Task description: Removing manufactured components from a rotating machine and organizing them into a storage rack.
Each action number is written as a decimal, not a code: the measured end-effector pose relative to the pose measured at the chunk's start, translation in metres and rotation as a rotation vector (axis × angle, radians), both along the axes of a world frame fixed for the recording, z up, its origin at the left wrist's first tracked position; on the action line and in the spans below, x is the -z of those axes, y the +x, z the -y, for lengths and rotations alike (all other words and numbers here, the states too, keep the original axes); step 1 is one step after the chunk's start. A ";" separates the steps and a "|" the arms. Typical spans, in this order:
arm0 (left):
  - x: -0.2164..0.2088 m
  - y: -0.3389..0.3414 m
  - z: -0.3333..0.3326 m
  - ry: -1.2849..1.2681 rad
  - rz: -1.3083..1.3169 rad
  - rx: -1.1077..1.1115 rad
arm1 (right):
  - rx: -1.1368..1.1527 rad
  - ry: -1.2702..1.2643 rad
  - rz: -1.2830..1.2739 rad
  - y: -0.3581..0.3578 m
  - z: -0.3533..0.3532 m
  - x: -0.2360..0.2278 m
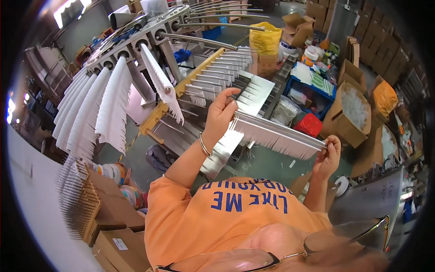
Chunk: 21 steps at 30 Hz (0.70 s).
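Note:
Stretched between my two hands is a thin metal rod [281, 126] with a dense row of narrow white strips hanging from it like a fringe. Its left end is pinched in the fingers of my left hand [220, 113], which has a bangle at the wrist. My right hand [328, 156] grips the other end, lower and farther right. Beyond my left hand, a rack with yellow rails [199, 72] carries several rods with similar white pieces. A shiny metal plate [256, 93] lies just past my left fingers.
At left, a machine frame [136, 41] bears long rods, several hung with white strips [115, 104]. Cartons [115, 249] and a board of upright pins [79, 204] stand near left. To the right are a blue crate [328, 100], a red container [309, 125] and an open carton [349, 111].

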<state>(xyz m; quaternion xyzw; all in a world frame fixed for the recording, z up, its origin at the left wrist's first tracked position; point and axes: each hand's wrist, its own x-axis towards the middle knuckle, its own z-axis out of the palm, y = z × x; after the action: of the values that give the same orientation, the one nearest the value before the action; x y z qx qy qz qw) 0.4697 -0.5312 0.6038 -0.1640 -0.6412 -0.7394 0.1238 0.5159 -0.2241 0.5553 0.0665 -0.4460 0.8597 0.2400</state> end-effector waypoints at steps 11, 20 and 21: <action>-0.023 0.012 -0.013 0.080 -0.079 0.154 | 0.066 -0.020 -0.030 0.003 -0.025 -0.024; -0.103 0.005 -0.015 -0.445 -0.957 -0.620 | -0.058 -0.057 -0.302 0.010 -0.010 -0.091; -0.108 0.005 -0.014 -0.456 -0.993 -0.678 | -0.056 -0.060 -0.312 0.011 -0.002 -0.098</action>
<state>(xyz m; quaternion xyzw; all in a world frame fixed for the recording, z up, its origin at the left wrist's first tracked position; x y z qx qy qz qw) 0.4745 -0.5173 0.7113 -0.2972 -0.6648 -0.3406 0.5947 0.5267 -0.2217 0.6536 0.2044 -0.3756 0.8582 0.2841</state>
